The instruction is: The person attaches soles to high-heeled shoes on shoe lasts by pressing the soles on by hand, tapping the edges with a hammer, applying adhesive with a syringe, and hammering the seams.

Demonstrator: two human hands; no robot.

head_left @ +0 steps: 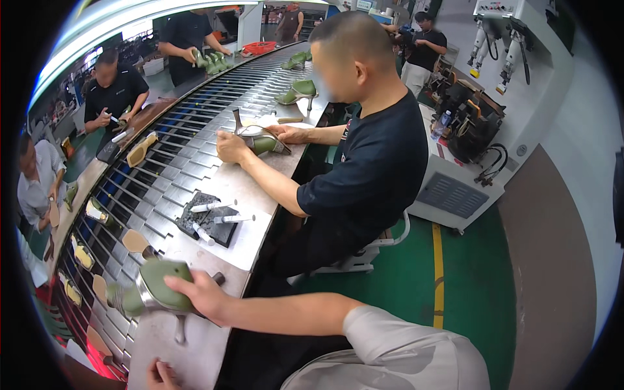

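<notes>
My right hand [203, 298] reaches in from the right, its fingers closed on a green high-heeled shoe [162, 286] with a silver band. One heel points down at the bench, and a second dark heel tip sticks out beside my fingers; whether this is one shoe or two, I cannot tell. Low in the picture, my left hand [162, 375] is partly cut off by the edge; its fingers are slightly curled and apart, with nothing seen between them. Under both hands lies the pale bench top [201, 348].
White tubes [214, 205] lie on a black block [207, 220]. A slatted conveyor [166, 195] carries tan soles [135, 241] and shoe parts. To the right, a seated co-worker [377, 143] holds another green shoe [262, 143]. More co-workers stand across the line.
</notes>
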